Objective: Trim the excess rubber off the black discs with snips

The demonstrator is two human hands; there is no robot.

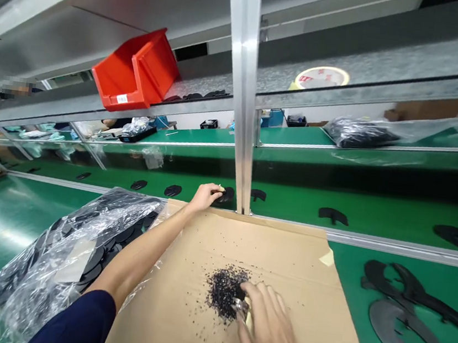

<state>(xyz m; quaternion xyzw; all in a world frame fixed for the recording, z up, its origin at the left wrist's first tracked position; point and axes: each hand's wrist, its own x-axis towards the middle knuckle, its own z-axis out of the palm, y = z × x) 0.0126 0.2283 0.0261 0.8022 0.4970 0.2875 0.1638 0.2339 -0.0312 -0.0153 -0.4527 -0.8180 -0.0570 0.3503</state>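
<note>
My left hand point(206, 196) is stretched out to the green belt behind the front rail. Its fingers are closed at the edge of a dark round plastic piece point(227, 195), with something pale yellow at the fingertips. Over the brown cardboard sheet point(290, 251), my right hand point(271, 324) is curled around small metal nippers point(240, 306); the fingers hide most of the tool. Its shiny head is beside a heap of tiny black plastic bits point(223, 289). Left of the cardboard, a clear plastic bag point(53, 244) holds many flat black round pieces point(94, 263).
Larger curved black parts point(397, 326) lie on the green table at right. More black pieces point(333, 215) are spaced along the belt. A metal post point(242, 84) rises just beyond my left hand. Overhead, a shelf carries a red bin point(136, 74) and a tape roll point(321, 78).
</note>
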